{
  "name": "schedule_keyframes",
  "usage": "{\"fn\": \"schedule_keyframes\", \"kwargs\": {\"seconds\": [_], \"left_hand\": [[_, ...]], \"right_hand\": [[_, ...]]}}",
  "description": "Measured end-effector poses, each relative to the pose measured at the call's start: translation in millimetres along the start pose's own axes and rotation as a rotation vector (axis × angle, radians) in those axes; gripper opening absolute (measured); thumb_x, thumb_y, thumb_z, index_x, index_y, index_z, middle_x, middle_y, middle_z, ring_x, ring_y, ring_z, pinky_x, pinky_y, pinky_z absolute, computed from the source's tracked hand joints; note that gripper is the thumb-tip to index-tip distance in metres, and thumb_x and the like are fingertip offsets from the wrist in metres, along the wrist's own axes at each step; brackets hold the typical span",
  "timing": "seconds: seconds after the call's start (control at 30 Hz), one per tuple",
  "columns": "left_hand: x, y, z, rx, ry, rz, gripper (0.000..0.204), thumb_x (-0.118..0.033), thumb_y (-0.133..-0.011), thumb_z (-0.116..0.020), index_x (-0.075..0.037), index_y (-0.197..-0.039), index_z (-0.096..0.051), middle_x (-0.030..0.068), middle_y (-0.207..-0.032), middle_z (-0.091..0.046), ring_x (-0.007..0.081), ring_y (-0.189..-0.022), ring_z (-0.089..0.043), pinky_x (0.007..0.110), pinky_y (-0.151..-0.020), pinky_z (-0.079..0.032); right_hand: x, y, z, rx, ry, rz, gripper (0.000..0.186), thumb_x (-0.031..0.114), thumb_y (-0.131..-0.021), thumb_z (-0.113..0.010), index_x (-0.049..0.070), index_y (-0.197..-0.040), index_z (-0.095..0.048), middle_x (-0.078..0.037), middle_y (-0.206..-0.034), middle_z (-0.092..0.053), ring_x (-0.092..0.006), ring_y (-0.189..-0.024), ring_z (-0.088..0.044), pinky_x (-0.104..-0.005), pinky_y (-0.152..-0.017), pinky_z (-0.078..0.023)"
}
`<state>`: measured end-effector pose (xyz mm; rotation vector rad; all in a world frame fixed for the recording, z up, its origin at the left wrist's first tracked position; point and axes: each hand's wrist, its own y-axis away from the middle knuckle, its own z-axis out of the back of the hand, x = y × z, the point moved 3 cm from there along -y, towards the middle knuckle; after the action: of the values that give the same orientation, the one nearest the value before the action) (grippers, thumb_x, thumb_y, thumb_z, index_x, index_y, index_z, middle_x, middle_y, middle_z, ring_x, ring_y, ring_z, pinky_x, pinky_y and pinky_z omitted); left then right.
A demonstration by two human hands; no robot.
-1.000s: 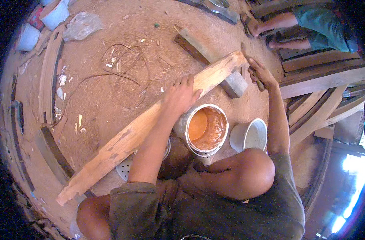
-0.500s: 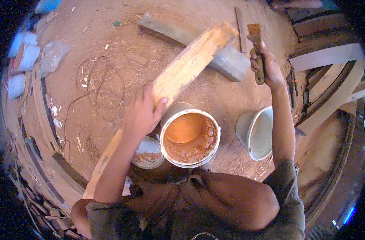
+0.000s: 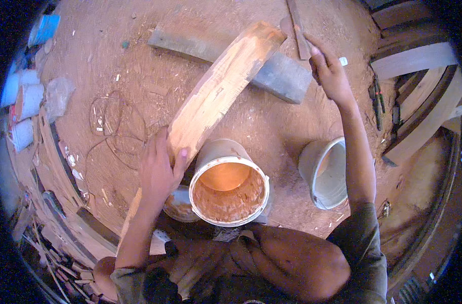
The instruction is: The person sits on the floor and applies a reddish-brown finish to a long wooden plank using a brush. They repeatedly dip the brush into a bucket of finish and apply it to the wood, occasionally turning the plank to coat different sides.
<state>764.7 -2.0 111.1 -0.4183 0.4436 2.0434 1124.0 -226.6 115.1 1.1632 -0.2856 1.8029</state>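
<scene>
A long pale wooden board (image 3: 221, 83) slants away from me, its far part lying across a grey block (image 3: 284, 78). My left hand (image 3: 160, 162) is closed around the board's near part, thumb on the upper face. At the board's far end, my right hand (image 3: 332, 76) grips a putty knife (image 3: 287, 28); its blade is beside the board's end, and I cannot tell whether they touch. Fingers hide most of the handle. Below the board stands a bucket (image 3: 223, 150) with orange-brown paste inside and smeared on its walls.
A grey bucket (image 3: 307, 157) stands right, partly behind my right forearm. A smeared round container (image 3: 178, 210) sits by the paste bucket. Curved wooden pieces (image 3: 418, 63) are stacked at right. A thin wood strip (image 3: 293, 12), loose cord (image 3: 107, 134) and blue-white buckets (image 3: 28, 101) are on the floor.
My right hand has brought the putty knife left to the board's far end, turning its blade. The left hand and board appear shifted slightly left; the whole view has moved somewhat too.
</scene>
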Motion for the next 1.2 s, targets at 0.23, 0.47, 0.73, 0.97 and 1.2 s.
{"fn": "schedule_keyframes", "kwargs": {"seconds": [0.23, 0.47, 0.73, 0.97, 1.2], "left_hand": [[-11.3, -6.6, 9.0, 0.107, -0.049, 0.055, 0.069, -0.045, -0.091, -0.057, 0.006, -0.135, -0.042, 0.03, -0.124, -0.055, 0.0455, -0.112, -0.055, 0.051, -0.095, -0.044], [-81.0, -86.8, 32.6, -0.182, 0.081, -0.304, 0.069, -0.046, -0.093, -0.055, 0.006, -0.137, -0.042, 0.029, -0.135, -0.049, 0.0454, -0.124, -0.047, 0.05, -0.107, -0.035], [-187.4, -282.9, 3.6, 0.139, 0.18, -0.444, 0.066, -0.059, -0.098, -0.034, -0.004, -0.115, -0.068, 0.0247, -0.109, -0.066, 0.0386, -0.109, -0.061, 0.044, -0.1, -0.043], [-192.0, -308.6, -23.8, 0.412, -0.221, -0.249, 0.073, -0.063, -0.098, -0.027, -0.009, -0.102, -0.075, 0.0269, -0.1, -0.067, 0.0413, -0.1, -0.063, 0.047, -0.092, -0.046], [-187.1, -310.5, -21.2, 0.495, -0.17, -0.279, 0.072, -0.059, -0.1, -0.026, -0.007, -0.101, -0.075, 0.0267, -0.1, -0.067, 0.039, -0.098, -0.063, 0.045, -0.091, -0.046]], "right_hand": [[4.0, 15.2, 5.6, 0.109, -1.1, -0.241, 0.034, 0.046, -0.104, -0.038, 0.013, -0.097, -0.044, 0.003, -0.071, -0.042, -0.0053, -0.05, -0.035, -0.0209, -0.043, -0.033], [0.4, 59.6, 23.3, -0.119, -1.114, -0.306, 0.042, 0.049, -0.104, -0.035, 0.011, -0.113, -0.049, 0.004, -0.068, -0.04, -0.0048, -0.046, -0.034, -0.0213, -0.042, -0.033], [-18.8, 110.3, 21.3, -0.211, -1.148, -0.408, 0.049, 0.054, -0.103, -0.032, 0.01, -0.108, -0.051, 0.003, -0.064, -0.039, -0.0075, -0.043, -0.035, -0.0236, -0.041, -0.033], [-49.1, 132.0, 0.3, -0.104, -1.323, -0.603, 0.053, 0.057, -0.101, -0.034, 0.012, -0.077, -0.045, 0.001, -0.063, -0.044, -0.0109, -0.043, -0.038, -0.0262, -0.043, -0.036], [-44.7, 122.1, -20.7, -0.066, -1.306, -0.692, 0.053, 0.056, -0.101, -0.037, 0.01, -0.077, -0.047, 0.0, -0.063, -0.044, -0.0113, -0.044, -0.039, -0.0271, -0.043, -0.036]]}}
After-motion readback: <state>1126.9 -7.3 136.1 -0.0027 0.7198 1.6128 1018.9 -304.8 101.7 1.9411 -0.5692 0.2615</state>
